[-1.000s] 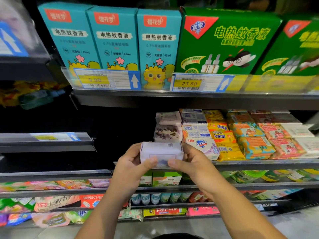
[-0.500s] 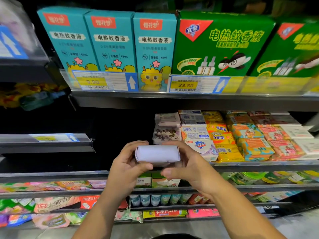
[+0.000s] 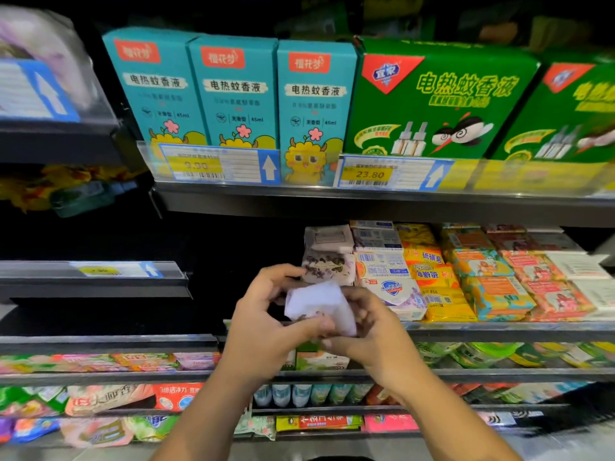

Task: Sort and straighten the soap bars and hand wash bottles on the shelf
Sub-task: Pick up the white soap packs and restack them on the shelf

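Soap bar (image 3: pixel 318 306) newly askew between left hand (image 3: pixel 263 327) and right hand (image 3: pixel 377 334), off shelf (image 3: pixel 499 330)

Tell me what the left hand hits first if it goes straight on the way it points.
The left hand, gripping the white bar, would likely meet the purple-flowered soap bar just behind it; depth is unclear.

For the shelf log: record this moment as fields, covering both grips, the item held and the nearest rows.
held item: white-wrapped soap bar, tilted, off the shelf
left grip: curled round the bar's left side
right grip: curled round its right and lower side
row behind: lilac floral soap bars
next row right: Safeguard bar at the front
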